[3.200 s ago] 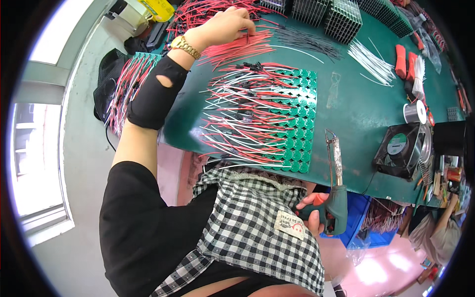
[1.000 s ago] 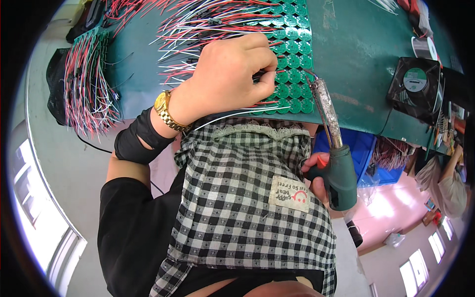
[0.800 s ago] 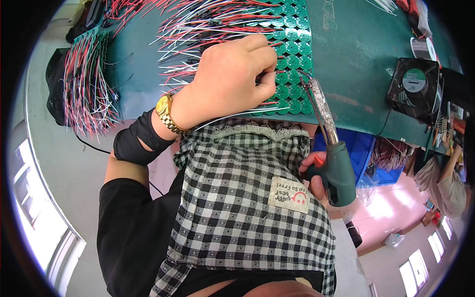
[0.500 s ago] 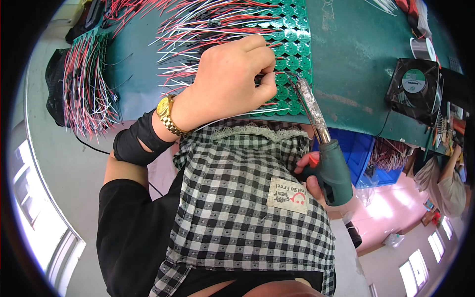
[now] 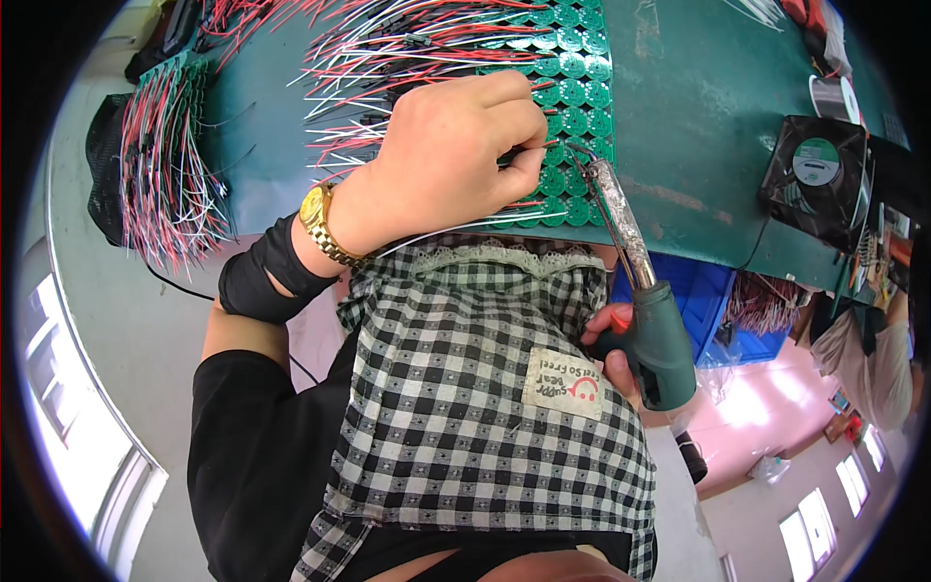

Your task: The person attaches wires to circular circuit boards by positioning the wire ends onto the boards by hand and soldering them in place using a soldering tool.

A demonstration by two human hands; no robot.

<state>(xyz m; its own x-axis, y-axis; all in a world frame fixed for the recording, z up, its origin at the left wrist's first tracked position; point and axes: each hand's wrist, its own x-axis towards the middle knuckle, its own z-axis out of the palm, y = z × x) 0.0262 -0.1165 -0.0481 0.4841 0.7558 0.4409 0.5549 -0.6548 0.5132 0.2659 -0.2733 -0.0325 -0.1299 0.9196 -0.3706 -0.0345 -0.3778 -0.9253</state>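
Observation:
My left hand [image 5: 465, 145] is closed in a pinch over a sheet of round green circuit boards [image 5: 587, 121]. From its fingertips a short red wire end [image 5: 550, 145] points to one board. My right hand [image 5: 613, 351], partly hidden, grips a soldering gun [image 5: 662, 339] with a dark green body and a worn metal barrel. Its thin bent tip reaches the boards just right of the red wire; whether they touch I cannot tell. Rows of red, white and black wires [image 5: 388, 58] run left from the sheet, partly under my left hand.
Another wired board bundle [image 5: 170, 165] hangs at the table's left edge. On the right of the green table [image 5: 698, 116] stand a black fan [image 5: 815, 179] and a solder spool [image 5: 834, 99]. Below the edge is a blue bin [image 5: 690, 291] with wires beside it. Another person's arm shows far right.
The soldering gun has shifted slightly right and toward me, its tip drawn a little away from the wire end. My left hand keeps its pinch almost in place.

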